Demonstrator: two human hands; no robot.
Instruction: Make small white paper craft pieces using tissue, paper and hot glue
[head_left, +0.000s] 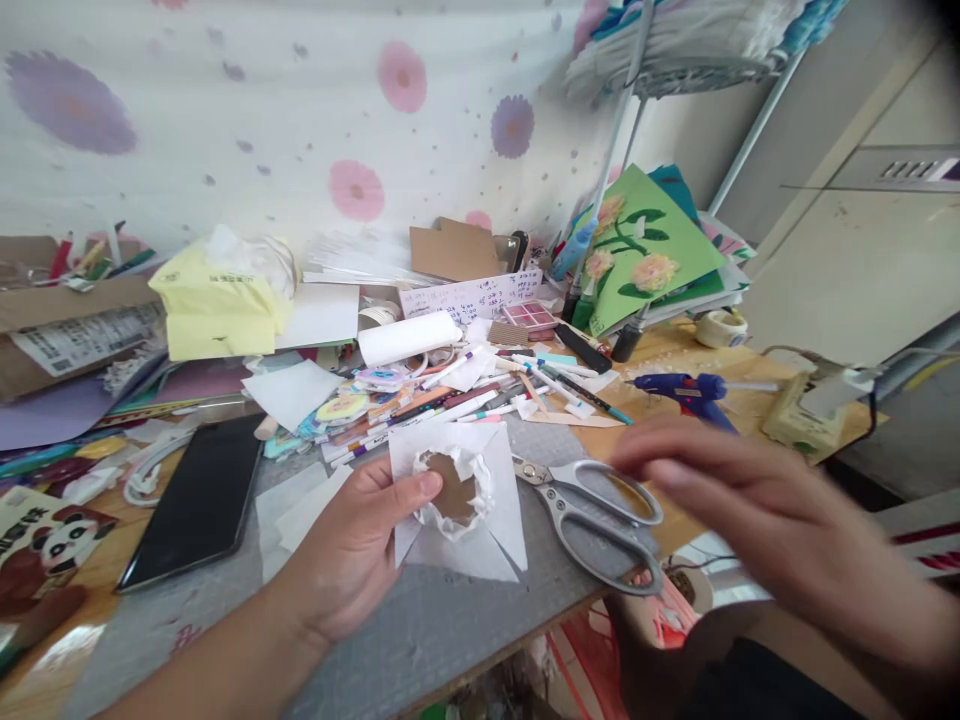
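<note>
While the left hand (364,540) clamps the white paper (502,500) and its brown disc (456,492) at six o'clock of the view, the right hand (780,530) appears blurred at four o'clock; its grip I cannot tell. Scissors (553,497) lie at three o'clock from the paper.

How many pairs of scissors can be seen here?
1: the scissors, mostly on the grey mat, right of the white paper in the left hand. Others may be hidden.
</note>
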